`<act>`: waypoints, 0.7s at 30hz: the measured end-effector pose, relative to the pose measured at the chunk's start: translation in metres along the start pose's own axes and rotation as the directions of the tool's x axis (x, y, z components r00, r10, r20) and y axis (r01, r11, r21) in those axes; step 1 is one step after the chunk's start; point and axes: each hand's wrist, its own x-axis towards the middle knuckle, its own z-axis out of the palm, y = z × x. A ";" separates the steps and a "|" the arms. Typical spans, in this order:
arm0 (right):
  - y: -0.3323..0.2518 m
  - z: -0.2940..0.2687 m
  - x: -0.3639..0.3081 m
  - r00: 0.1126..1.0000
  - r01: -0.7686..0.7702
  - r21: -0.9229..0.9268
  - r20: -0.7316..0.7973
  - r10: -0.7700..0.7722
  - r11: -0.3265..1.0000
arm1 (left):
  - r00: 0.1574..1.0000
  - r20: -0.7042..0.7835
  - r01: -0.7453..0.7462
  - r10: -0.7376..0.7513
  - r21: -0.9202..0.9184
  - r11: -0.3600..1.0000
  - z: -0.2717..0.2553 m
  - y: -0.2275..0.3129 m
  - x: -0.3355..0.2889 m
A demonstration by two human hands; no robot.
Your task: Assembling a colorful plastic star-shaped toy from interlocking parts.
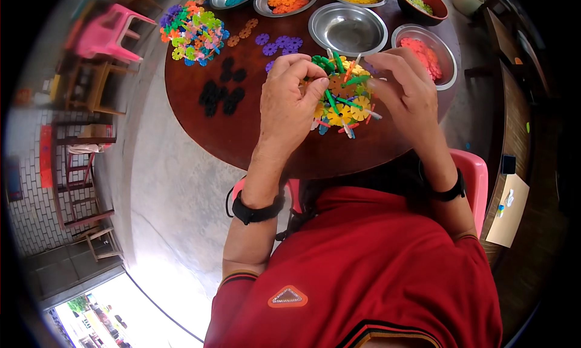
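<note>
In front of me on the table is a round cluster of interlocking flower-shaped plastic discs [358, 109], yellow, green, brown and some pink and blue. My left hand [284, 103] is closed at the cluster's left side, thumb and index finger pinched at a green disc [331, 101]; the other fingers curl behind. On the right side of the cluster, my right hand [411, 91] is curved with thumb and fingers apart. Its thumb is slightly blurred, and no piece shows between the fingertips. The cluster's underside is hidden.
Loose black discs [221, 94], purple discs [284, 43] and orange discs [243, 32] lie on the round brown table [200, 115]. A finished-looking colourful disc ball [196, 36] stands at left. Metal bowls of sorted discs, one bare metal bowl [348, 30] and a red bowl [445, 12] line the far side.
</note>
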 end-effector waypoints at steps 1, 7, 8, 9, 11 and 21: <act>-0.004 -0.002 -0.002 1.000 0.002 0.000 0.003 -0.002 1.000 | 1.000 0.006 0.000 0.000 0.025 1.000 0.000 0.000 0.000; -0.024 -0.006 -0.012 0.975 0.215 -0.151 0.090 -0.204 0.965 | 1.000 -0.022 -0.008 0.009 0.032 0.999 0.006 -0.014 0.000; -0.023 -0.002 -0.014 0.974 0.219 -0.151 0.091 -0.207 0.964 | 1.000 -0.026 -0.009 0.009 0.031 0.999 0.007 -0.015 0.000; -0.022 0.000 -0.015 0.975 0.213 -0.155 0.104 -0.198 0.965 | 1.000 -0.024 0.004 -0.004 -0.017 1.000 0.007 -0.016 0.000; -0.020 0.004 -0.016 0.973 0.216 -0.158 0.117 -0.199 0.964 | 1.000 -0.026 0.013 -0.015 -0.065 0.998 0.007 -0.017 0.001; -0.023 0.008 -0.016 0.972 0.222 -0.177 0.123 -0.202 0.959 | 1.000 -0.017 0.010 -0.011 -0.071 0.997 0.011 -0.016 -0.001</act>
